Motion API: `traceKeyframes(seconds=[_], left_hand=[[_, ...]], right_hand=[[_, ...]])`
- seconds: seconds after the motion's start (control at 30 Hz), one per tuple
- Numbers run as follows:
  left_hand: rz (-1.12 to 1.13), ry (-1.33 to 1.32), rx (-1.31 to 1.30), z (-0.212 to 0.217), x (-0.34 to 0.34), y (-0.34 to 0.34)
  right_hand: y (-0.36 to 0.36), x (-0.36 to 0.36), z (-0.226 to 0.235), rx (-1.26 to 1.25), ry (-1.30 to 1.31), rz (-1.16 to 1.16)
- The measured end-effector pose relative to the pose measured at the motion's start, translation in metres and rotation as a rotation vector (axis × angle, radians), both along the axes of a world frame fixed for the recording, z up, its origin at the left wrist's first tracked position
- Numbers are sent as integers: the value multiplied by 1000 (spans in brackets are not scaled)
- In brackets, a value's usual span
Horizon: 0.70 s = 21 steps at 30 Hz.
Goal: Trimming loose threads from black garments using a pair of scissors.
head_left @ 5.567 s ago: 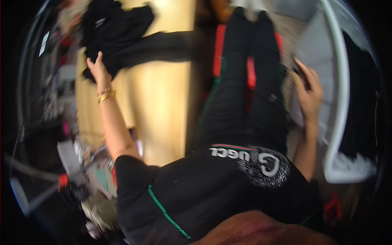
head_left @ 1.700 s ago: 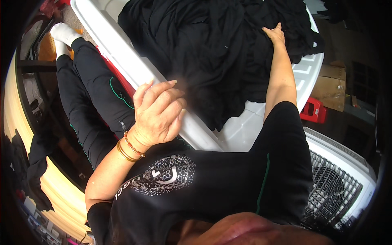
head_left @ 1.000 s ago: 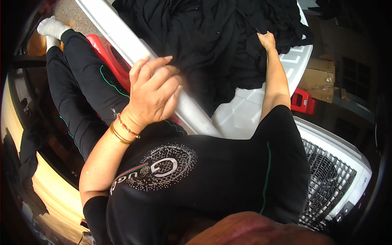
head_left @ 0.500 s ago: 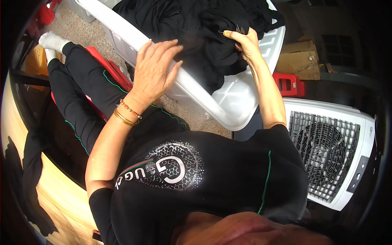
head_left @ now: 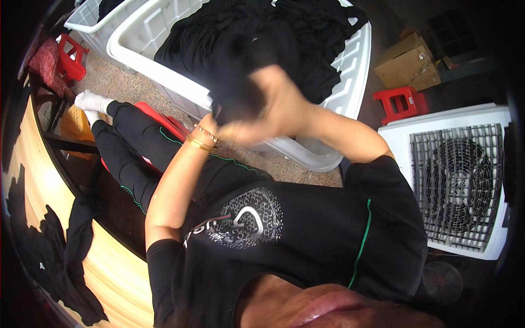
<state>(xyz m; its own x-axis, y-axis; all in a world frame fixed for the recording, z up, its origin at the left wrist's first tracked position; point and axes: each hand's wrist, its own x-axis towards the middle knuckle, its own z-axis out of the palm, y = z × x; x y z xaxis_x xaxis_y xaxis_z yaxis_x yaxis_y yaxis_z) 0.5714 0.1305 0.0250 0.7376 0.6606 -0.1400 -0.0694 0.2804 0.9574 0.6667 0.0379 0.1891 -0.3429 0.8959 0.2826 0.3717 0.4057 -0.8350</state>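
Observation:
My right hand [head_left: 284, 104] is bent inward in front of me, smeared by motion, and closed around a bunched piece of black cloth [head_left: 238, 90]. That cloth hangs over the near rim of a large white plastic bin [head_left: 158, 71]. My left hand [head_left: 207, 121] is mostly hidden behind the cloth and the right hand. Its wrist, with a beaded bracelet and gold bangles, comes up beside them, and its fingers do not show. A heap of black cloth [head_left: 322, 49] fills much of the bin.
Another white bin [head_left: 101, 33] stands at the far left, near a red stool [head_left: 74, 57]. To the right are a red plastic stool [head_left: 402, 104], a cardboard box [head_left: 410, 65] and a white air cooler [head_left: 459, 180]. A wooden table [head_left: 117, 262] at left carries black cloth pieces [head_left: 60, 251].
My right hand has moved left and toward me out of the bin, bringing black cloth along. My left hand has gone from spread fingers by the rim to behind the cloth. The view has shifted slightly.

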Motion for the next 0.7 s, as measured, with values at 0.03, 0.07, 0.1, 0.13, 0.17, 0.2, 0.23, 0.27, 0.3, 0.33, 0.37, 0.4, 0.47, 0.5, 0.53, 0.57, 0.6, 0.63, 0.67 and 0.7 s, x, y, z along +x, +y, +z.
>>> traceKeyframes(seconds=[0.03,0.07,0.1,0.13,0.17,0.2,0.23,0.27,0.3,0.33,0.37,0.4,0.47,0.5,0.53,0.57,0.6,0.63,0.67,0.7], left_hand=[[3,21,23,-2,-4,3],[-2,34,62,1,-6,7],[-6,47,99,3,-8,11],[-5,63,129,3,-13,14],[-9,73,160,3,-15,16],[-11,84,188,3,-17,18],[5,97,209,0,-25,22],[5,104,232,0,-27,25],[8,109,253,-1,-29,27],[18,115,276,-2,-33,33],[30,120,295,-3,-36,37],[43,125,312,-5,-40,41],[76,133,338,-10,-46,47],[85,139,349,-12,-49,48],[110,155,357,-16,-60,51],[114,156,373,-17,-62,54],[121,154,388,-18,-63,58],[105,124,401,-20,-55,61],[121,130,417,-21,-59,65],[136,134,435,-21,-63,69]], right_hand=[[2,-16,-4,231,-89,74],[2,-25,5,238,-59,115],[9,-31,11,165,62,70],[18,-37,14,85,189,33],[31,-40,14,158,315,53],[40,-41,17,230,441,75],[36,-38,32,-9,415,41],[37,-31,41,-75,380,21],[37,-19,43,-100,364,36],[40,-8,44,-124,348,59],[42,1,39,-131,368,-50],[49,18,27,-104,299,-54],[51,57,16,-85,205,-223],[62,90,4,-137,115,-336],[61,98,11,-141,96,-538],[70,138,-13,-84,134,-650],[73,178,-27,-161,197,-790],[59,237,-45,-27,435,-470],[64,263,-62,-97,91,-944],[60,290,-75,-128,64,-978]])
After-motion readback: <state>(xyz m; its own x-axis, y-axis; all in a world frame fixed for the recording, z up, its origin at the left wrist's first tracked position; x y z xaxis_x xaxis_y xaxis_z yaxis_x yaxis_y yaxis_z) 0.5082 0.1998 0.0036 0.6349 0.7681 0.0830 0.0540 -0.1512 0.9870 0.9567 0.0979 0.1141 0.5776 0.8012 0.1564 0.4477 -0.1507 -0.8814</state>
